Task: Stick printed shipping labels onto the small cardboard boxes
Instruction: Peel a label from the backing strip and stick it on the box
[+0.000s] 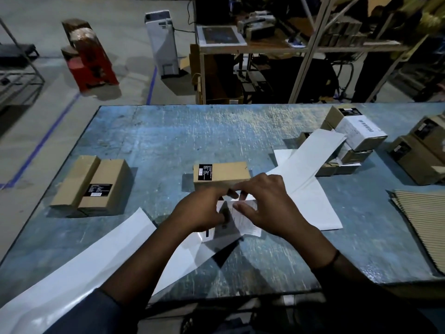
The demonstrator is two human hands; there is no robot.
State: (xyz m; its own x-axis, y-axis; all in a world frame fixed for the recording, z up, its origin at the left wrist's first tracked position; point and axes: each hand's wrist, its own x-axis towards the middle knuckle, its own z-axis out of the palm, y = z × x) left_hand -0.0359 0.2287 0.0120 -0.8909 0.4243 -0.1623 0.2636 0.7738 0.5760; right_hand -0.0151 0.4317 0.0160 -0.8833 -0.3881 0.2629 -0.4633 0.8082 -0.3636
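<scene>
Matt brown cardboard box (pixel 221 174), thin paper label (pixel 245 214), glossy white backing strip (pixel 72 273), scratched worn blue table (pixel 168 131).

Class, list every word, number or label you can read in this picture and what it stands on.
Nothing reads clearly enough to quote.
Black sticker on middle box: too small.
Black label on left box: too small.
Barcode on white box: bars only.
Shipping label: blurred.

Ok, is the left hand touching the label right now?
Touching. In the head view the left hand pinches the label, its thumb lying on the white paper.
</scene>
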